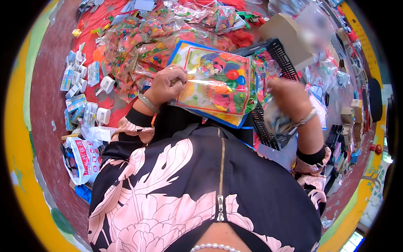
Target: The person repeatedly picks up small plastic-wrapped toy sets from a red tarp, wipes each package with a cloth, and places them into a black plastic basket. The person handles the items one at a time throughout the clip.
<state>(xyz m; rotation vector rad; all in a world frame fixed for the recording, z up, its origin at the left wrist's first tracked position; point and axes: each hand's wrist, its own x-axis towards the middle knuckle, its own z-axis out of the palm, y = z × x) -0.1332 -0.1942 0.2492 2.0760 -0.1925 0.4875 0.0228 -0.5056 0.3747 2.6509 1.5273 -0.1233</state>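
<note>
Nearest the person's floral jacket (168, 189), the left hand (166, 86) rests on the near-left edge of a stack of colourful printed packets (216, 82), its fingers curled down, pinching the top packet. The right hand (289, 101) is clenched around a crumpled clear bag (275, 119) above a black plastic crate (268, 134). Beyond the stack lies a heap of toy-filled clear bags (147, 38) on red cloth (113, 10); small white cups (105, 84) sit off to the left.

Colourful cartoon-printed packet (216, 82) lies flat atop a stack; clear wrapper glossy.
</note>
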